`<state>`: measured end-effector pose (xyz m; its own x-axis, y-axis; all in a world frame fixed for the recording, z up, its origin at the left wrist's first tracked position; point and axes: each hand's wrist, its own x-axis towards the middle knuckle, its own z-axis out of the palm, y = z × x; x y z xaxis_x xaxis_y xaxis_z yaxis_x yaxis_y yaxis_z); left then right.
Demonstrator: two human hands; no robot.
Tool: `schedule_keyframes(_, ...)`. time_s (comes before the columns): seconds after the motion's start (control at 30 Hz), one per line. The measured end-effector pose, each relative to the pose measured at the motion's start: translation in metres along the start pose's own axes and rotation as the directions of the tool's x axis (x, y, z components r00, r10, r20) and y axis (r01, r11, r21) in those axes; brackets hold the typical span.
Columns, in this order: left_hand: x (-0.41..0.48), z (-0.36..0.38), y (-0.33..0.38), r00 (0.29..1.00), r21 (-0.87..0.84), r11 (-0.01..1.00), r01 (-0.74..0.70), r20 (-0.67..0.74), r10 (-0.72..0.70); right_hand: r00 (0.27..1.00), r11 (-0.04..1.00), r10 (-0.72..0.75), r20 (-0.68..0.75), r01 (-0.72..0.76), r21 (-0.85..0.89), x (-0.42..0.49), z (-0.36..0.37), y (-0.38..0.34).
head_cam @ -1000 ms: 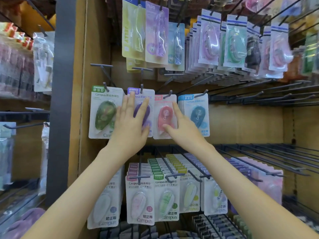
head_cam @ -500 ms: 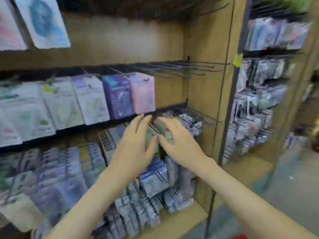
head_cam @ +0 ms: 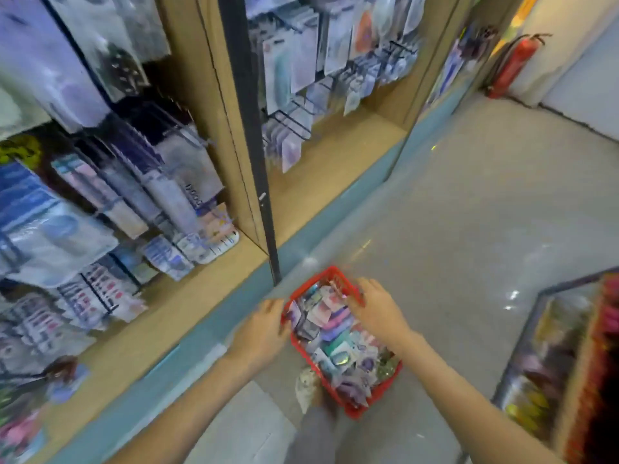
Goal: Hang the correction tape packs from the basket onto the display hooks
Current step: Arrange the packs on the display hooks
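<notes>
red basket point(head_cam: 357, 411), heaped correction tape packs point(head_cam: 335, 343)

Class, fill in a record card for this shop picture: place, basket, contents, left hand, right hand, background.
place: shop aisle beside display shelves
basket: red basket, on the floor
contents: correction tape packs, heaped
left hand: left hand at the basket's left rim; grip blurred
right hand: right hand over the packs; grip unclear
background: fire extinguisher, far right
</notes>
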<state>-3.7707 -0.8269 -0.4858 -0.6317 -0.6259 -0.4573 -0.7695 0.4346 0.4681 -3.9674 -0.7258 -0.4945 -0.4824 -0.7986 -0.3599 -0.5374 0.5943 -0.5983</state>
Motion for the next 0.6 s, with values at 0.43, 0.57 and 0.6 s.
schedule_keyframes(0.43, 0.261, 0.284, -0.050, 0.978, 0.014, 0.995, 0.103, 0.180, -0.104, 0.901, 0.906, 0.420, 0.109, -0.424, 0.014, 0.134, 0.161, 0.294)
schedule_keyframes(0.57, 0.321, 0.351, -0.080, 0.970, 0.229, 0.965, 0.126, 0.177, -0.168, 0.926, 0.939, 0.321, 0.198, -0.339, 0.061, 0.187, 0.221, 0.336)
schedule_keyframes(0.6, 0.333, 0.366, -0.088, 0.973, 0.240, 0.962, 0.127, 0.156, -0.167, 0.937, 0.950, 0.277, 0.211, -0.300, 0.085, 0.203, 0.235, 0.341)
